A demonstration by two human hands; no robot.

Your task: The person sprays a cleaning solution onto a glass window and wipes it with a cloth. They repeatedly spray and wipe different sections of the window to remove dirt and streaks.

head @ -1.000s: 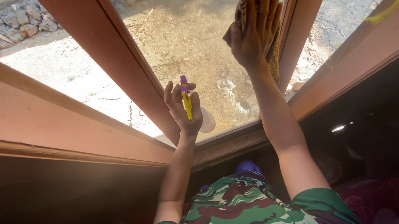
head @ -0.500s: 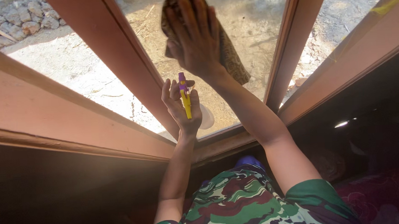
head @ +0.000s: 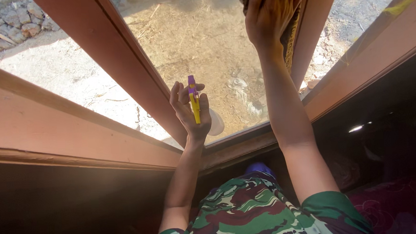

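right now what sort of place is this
Likely a room in a house, at a window with a brown wooden frame looking onto bare ground and a stone wall. The right hand presses a cloth to the glass.

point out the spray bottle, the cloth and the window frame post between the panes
spray bottle (head: 194,103), head view, on its yellow and purple trigger head in the left hand
cloth (head: 291,32), head view, on the patterned edge below the right hand
window frame post (head: 119,55), head view, on its reddish wood face
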